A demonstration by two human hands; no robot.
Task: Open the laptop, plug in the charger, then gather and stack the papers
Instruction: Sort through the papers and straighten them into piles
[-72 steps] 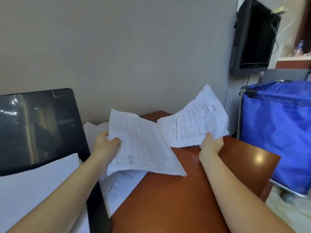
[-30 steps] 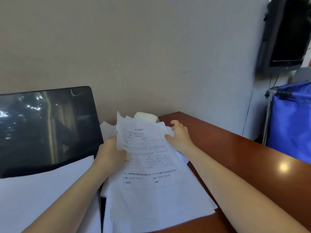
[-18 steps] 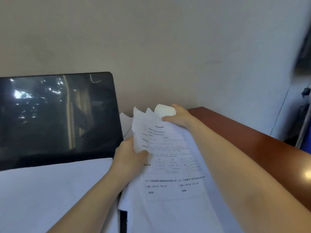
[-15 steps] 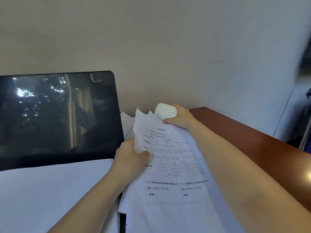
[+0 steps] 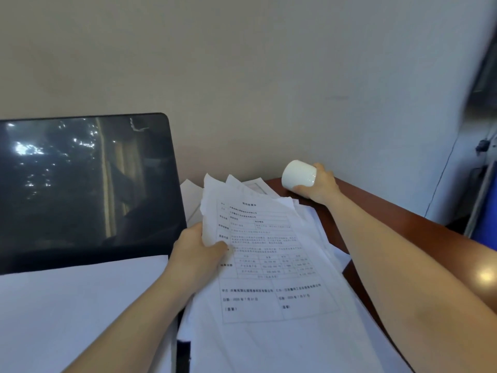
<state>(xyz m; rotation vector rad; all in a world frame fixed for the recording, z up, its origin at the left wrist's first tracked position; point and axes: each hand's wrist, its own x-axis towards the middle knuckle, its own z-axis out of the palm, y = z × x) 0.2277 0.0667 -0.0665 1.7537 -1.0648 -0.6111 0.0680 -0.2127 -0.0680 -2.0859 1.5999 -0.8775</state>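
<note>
Blank sheet (image 5: 80,313): is lying across the lower half of the laptop (image 5: 86,184), covering the keyboard area. Its far edge is reaching the foot of the screen.
Papers (image 5: 269,265): are sitting in a loose, uneven stack just right of the laptop, with a printed form with ruled boxes facing up on top. The far corners are fanning out.
Left hand (image 5: 197,251): is pinching the left edge of the papers right beside the laptop's right edge, thumb pressing on the top sheet and fingers curling underneath.
Table (image 5: 403,232): reddish-brown, is showing to the right of the laptop past the papers, with a bright glare spot shining on it.
Laptop: is standing open, its dark screen reflecting lights.
Right hand (image 5: 321,184): is grasping a white cup (image 5: 299,175), farther back than the papers and well right of the laptop.
White cup: is being held tilted, one round end pointing toward the laptop. Whether it is touching the table cannot be told.
Wall (image 5: 242,76): plain beige, is rising behind the laptop.
Blue fabric (image 5: 488,211): is showing blurred, far right of the laptop.
</note>
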